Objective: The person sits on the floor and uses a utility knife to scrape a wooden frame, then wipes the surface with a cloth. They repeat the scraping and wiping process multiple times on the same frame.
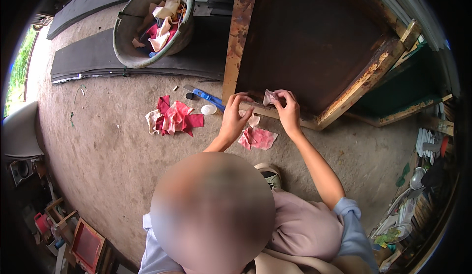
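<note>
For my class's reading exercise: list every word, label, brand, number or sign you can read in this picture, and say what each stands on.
No text can be read anywhere here.
Wooden frame and bucket: no lettering visible.
Blue-handled knife: too small to tell whether marked.
Right-edge clutter: any marks too small and blurred to read.

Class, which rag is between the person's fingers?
The small greyish-pink rag, held in the right hand; the reddish rags on the floor and those in the bucket lie apart.
</note>
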### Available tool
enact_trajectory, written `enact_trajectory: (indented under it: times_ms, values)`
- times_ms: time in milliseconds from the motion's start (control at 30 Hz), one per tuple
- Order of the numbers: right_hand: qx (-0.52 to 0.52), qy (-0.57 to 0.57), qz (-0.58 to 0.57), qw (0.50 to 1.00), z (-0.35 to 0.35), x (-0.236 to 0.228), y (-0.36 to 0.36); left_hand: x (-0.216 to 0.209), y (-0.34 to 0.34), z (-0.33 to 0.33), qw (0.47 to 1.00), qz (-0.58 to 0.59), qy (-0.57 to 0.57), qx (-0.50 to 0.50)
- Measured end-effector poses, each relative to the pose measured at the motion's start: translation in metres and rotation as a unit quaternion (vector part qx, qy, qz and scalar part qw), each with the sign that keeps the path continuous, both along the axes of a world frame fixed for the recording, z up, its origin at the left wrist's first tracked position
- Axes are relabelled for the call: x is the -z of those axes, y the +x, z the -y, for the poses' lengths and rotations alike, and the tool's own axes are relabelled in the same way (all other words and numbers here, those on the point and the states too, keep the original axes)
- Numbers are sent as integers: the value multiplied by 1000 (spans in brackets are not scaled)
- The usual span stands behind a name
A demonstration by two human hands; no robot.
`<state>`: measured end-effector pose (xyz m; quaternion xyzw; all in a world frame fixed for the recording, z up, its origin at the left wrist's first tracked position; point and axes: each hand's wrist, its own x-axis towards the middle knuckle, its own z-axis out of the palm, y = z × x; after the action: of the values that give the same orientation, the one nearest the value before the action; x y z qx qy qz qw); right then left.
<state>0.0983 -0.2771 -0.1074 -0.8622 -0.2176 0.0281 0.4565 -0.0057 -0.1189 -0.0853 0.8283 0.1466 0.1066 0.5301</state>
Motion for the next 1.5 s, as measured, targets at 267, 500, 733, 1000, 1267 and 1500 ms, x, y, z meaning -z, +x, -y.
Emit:
enact_trajectory:
  times_ms: [267, 500, 733, 1000, 1267, 1500]
  values:
    - [-27, 228, -329, 916, -2, -103, -13, -70, 25, 4, 947, 21, -316, 52]
    - [-80, 325, -402, 852, 18, -155, -11, -123, 17, -3, 946, 13, -324, 30]
    - [-44, 324, -361, 873, 12, -142, -12, -102, 1, -7, 923, 26, -382, -37]
    - [-17, 256, -390, 885, -28, -79, -41, -53, -14, -1, 962, 28, -257, -84]
    - [-49, 252, -514, 819, -54, -36, -45, -31, -47, -24, 998, 39, 10, -43]
    - [-48, 274, -560, 781, -55, -30, -37, 32, -76, -69, 982, 72, 123, -127]
